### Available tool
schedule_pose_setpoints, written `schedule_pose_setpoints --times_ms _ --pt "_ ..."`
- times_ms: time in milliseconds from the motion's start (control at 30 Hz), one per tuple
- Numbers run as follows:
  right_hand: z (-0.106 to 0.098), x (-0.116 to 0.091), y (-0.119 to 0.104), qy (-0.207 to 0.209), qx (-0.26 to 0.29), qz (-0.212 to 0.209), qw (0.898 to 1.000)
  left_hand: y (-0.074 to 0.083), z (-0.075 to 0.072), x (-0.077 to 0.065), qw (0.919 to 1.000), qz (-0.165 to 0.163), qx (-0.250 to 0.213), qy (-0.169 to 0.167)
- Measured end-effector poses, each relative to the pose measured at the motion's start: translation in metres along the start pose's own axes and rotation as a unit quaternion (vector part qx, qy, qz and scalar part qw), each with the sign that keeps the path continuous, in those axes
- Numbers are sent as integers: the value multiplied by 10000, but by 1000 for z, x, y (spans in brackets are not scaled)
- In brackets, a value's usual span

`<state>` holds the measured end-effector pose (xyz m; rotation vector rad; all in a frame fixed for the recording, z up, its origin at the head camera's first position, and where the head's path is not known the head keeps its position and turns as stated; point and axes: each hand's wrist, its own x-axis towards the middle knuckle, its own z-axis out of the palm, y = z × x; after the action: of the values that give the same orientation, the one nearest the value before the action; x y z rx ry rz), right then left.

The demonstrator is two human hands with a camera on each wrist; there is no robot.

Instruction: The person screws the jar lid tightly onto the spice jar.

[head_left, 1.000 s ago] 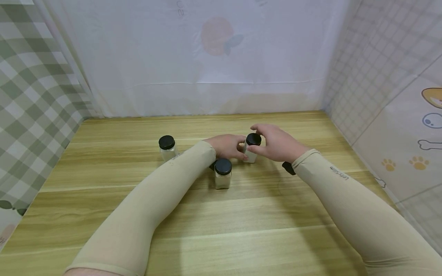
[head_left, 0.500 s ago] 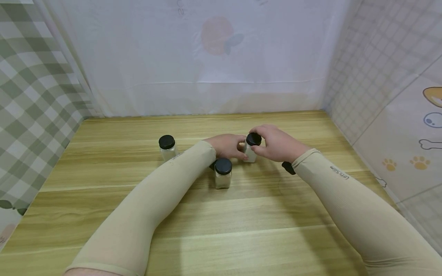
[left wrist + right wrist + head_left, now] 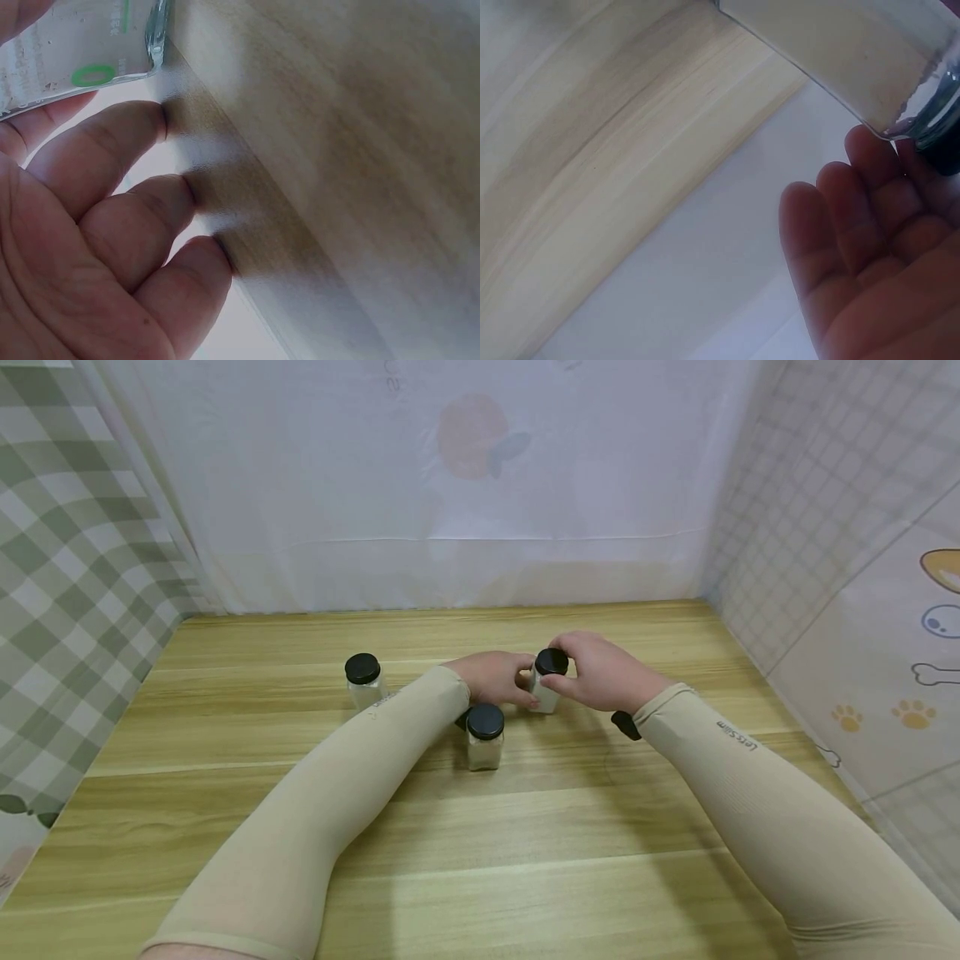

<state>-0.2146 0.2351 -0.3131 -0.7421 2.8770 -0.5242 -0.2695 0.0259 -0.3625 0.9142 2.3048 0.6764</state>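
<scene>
A square glass jar with pale contents and a round black lid stands upright on the table. My left hand pinches its body low from the left; in the left wrist view the jar's base shows green print, and the other fingertips rest on the wood. From the right, my right hand holds the lid between thumb and fingers. In the right wrist view the jar's pale filling is visible, with several fingers loosely bent near the dark lid.
A similar black-lidded jar stands just in front of my left wrist. Another jar is behind the left forearm, partly covered by the sleeve. The wooden table meets a white curtain at the back.
My right hand's fingers close in around the lid and then shift slightly on it. The left hand and the jars stay in place.
</scene>
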Motion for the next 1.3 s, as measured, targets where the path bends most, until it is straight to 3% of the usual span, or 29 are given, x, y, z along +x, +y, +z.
schedule_pose_setpoints --times_ms 233,533,1300 --pt "0 1 0 -13 54 119 9999 1 0 0 10000 -6 13 -20" --pt "-1 -1 1 14 36 -337 9994 4 -2 -2 9999 -70 16 -116" --pt "-2 -1 0 -208 -24 -132 9997 4 -2 -3 9999 -83 2 -74"
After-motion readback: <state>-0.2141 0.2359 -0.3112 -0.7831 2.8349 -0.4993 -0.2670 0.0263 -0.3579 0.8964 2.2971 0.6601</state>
